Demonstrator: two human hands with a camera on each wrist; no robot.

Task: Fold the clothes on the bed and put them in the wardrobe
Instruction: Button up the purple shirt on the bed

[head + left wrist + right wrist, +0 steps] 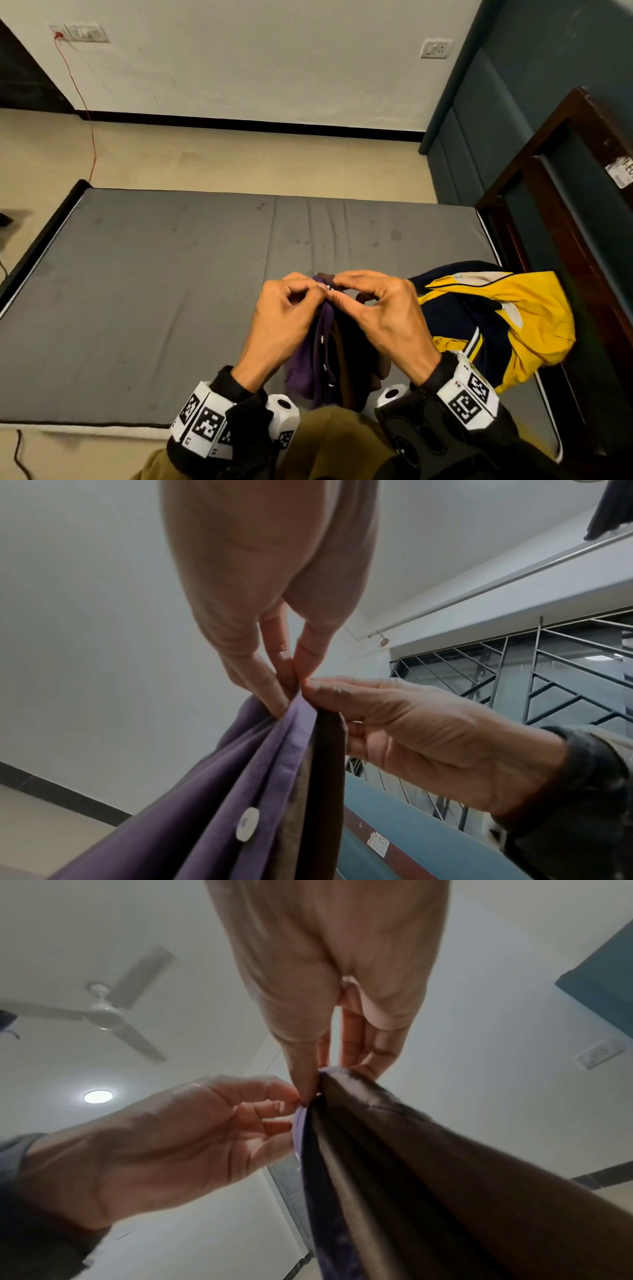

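Grey mattress [154,291] under a white wall, and close to me, over its near edge, hangs the purple shirt [320,346] — held up in the air, not lying on the bed. My left hand [284,311] and right hand [380,308] meet at its top hem, each grip a tight thumb-and-finger pinch on the cloth, fingertips almost touching. I judge the risk to be slippage: so little fabric is pinched that a tug could free the placket, and the hanging tail could drag crooked. A yellow and navy jacket [496,318] lies crumpled to the right, near enough to snag. From the left wrist I see a white button [247,823] and a brown layer [325,791] beside the purple — the head view barely shows either.
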